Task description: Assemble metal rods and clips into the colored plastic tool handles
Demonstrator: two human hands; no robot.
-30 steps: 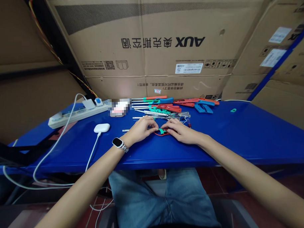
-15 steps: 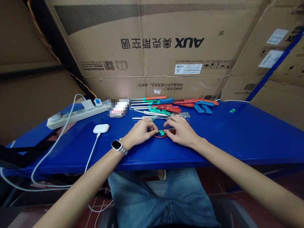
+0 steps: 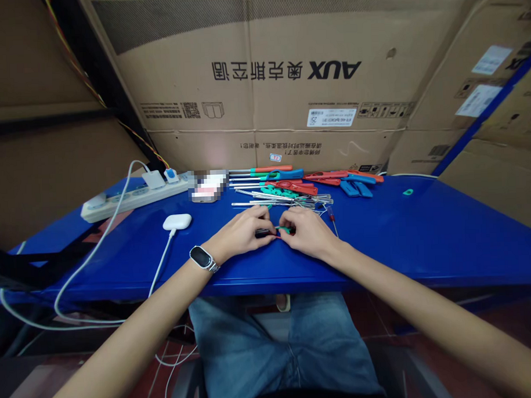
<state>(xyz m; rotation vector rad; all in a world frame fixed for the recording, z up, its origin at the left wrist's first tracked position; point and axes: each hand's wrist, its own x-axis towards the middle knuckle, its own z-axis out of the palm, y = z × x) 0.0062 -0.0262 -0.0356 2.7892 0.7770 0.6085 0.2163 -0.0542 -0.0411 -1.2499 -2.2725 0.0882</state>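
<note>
My left hand (image 3: 248, 230), with a watch on its wrist, is closed on a red lighter casing (image 3: 276, 237) just above the blue table. Most of the casing is hidden by the fingers. Close against it, my right hand (image 3: 309, 231) pinches a small green plastic part (image 3: 286, 229) at the casing; whether it sits inside cannot be seen. Beyond both hands lie metal lighter tubes (image 3: 272, 200) and a pile of green parts (image 3: 280, 192). A screwdriver with a reddish clear handle (image 3: 330, 213) lies beside my right hand.
Long lighters with blue handles (image 3: 286, 174) and red handles (image 3: 296, 188) lie at the back, near blue casings (image 3: 356, 189). To the left are a power strip (image 3: 118, 207), a phone (image 3: 207, 188) and a white earbud case (image 3: 177, 222). A lone green piece (image 3: 407, 191) lies right.
Both hands have turned and drawn closer around the casing, which now shows less. My right hand has shifted slightly left, and the screwdriver beside it has come into view.
</note>
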